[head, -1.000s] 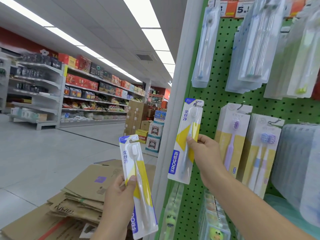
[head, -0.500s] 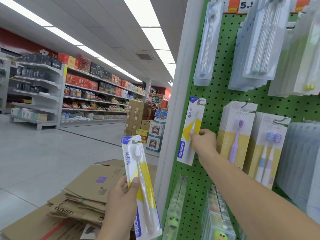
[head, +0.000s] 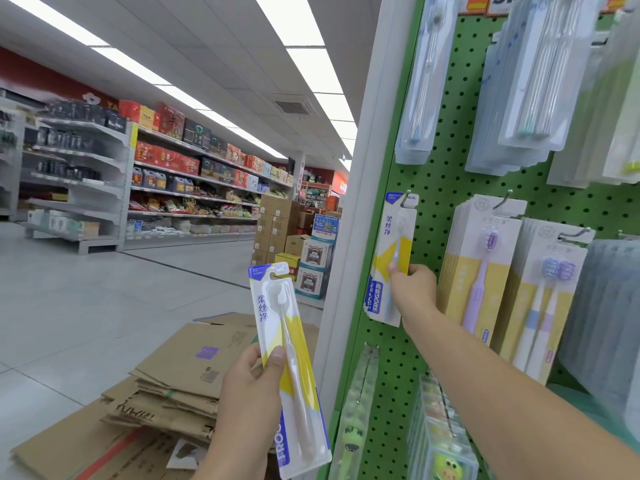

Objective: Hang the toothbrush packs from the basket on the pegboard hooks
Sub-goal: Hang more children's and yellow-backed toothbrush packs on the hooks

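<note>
Right hand [head: 414, 289] pinches a toothbrush pack [head: 391, 258] whose hole looks threaded onto the hook [head: 404, 199] above it, so letting go seems next, while left hand [head: 252, 393] grips the spare pack [head: 287, 368] awaiting its turn.

Pegboard [head: 446, 188] bright green, dotted with dark holes. Held toothbrush pack [head: 287, 362] white with yellow diagonal band, blue top corner, blue lettering. Pack at hook [head: 391, 258] same white, yellow, blue. Neighbouring packs [head: 481, 268] pale yellow with lilac brushes. Flattened cardboard [head: 180, 382] brown.
</note>
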